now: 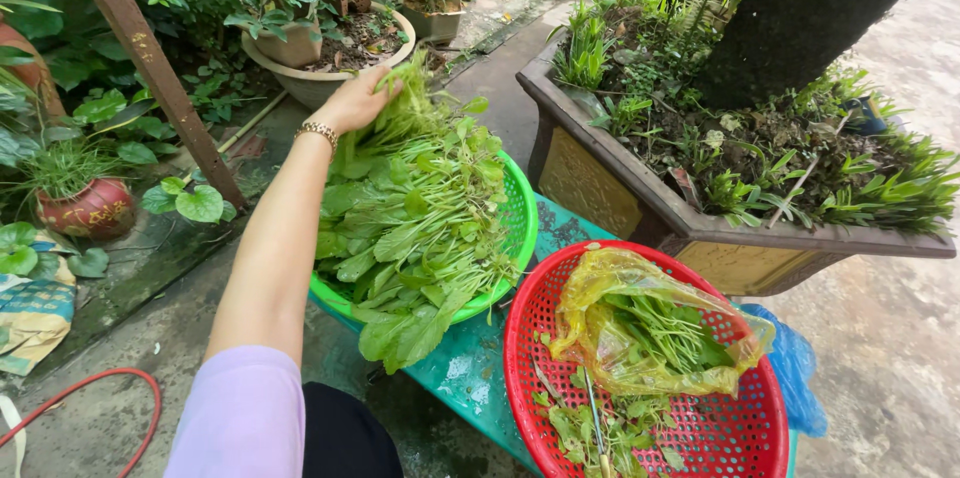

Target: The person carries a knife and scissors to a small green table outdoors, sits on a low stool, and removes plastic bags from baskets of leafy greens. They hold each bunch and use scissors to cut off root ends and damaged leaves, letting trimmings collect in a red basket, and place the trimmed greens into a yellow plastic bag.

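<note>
Outdoors, left hand (352, 103) rests atop leafy greens (415, 228) in green basket (522, 228).

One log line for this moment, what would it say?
left hand: on pile of leafy green stems | pile: in round green plastic basket | right hand: unseen | red plastic basket: beside

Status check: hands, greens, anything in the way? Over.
Left hand on leafy greens, far side of green basket. Right hand not in view. Red basket with yellow bag alongside.

A low teal stool (470, 368) stands on the wet concrete ground. A green basket (517, 228) heaped with leafy greens (415, 228) sits on its far end; a red basket (720, 433) overhangs its near right edge.
</note>
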